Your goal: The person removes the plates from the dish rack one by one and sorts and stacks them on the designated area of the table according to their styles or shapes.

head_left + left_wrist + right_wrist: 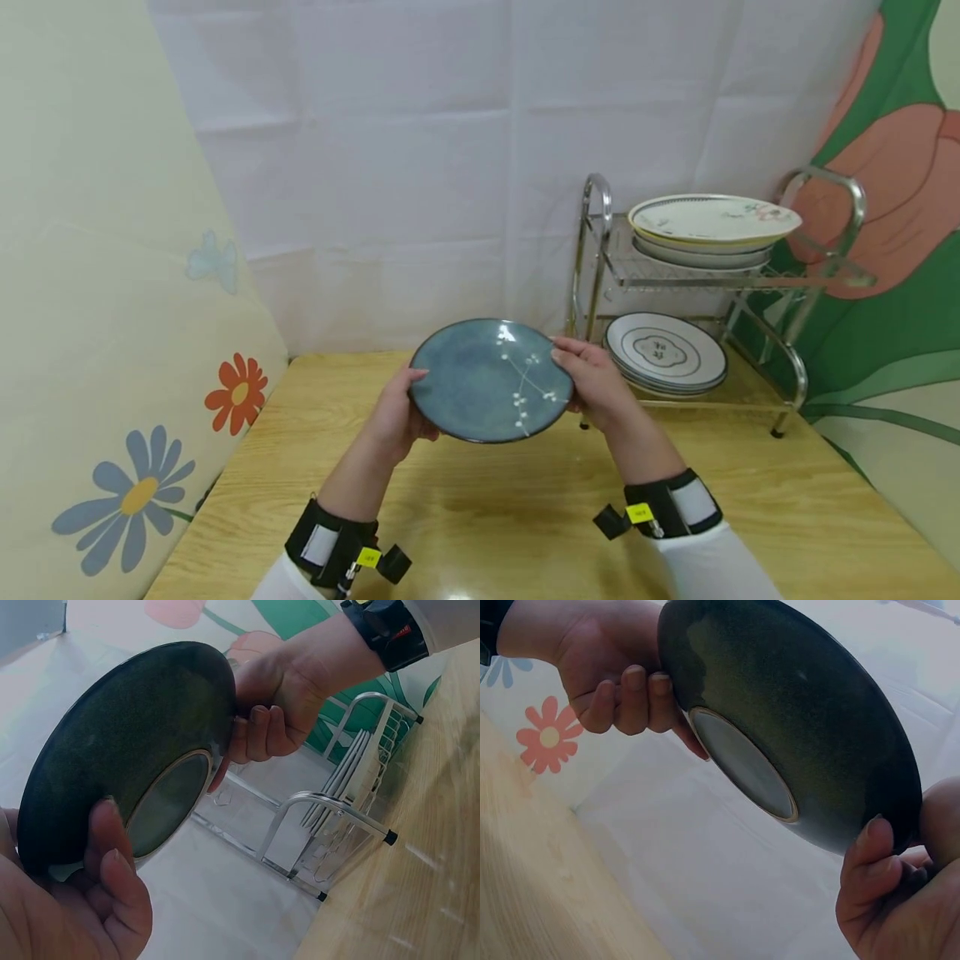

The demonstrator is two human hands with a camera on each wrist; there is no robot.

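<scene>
A blue-grey plate [472, 387] with a white blossom-branch pattern is held up above the table by both hands. My left hand [397, 412] grips its left rim, thumb on top and fingers underneath. On the opposite side, my right hand [596, 379] pinches the right rim the same way. From below, the left wrist view shows the plate's dark underside [142, 727] with a pale foot ring, and fingertips of the left hand [82, 900] pressed against it. In the right wrist view, fingers of the right hand [900, 885] curl under the edge.
A two-tier metal rack [600, 267] stands at the back right of the wooden table [480, 517]. Oval patterned dishes [712, 221] are stacked on its upper shelf, and white plates with dark rims [666, 352] lie on the lower one. A white cloth [397, 167] hangs behind.
</scene>
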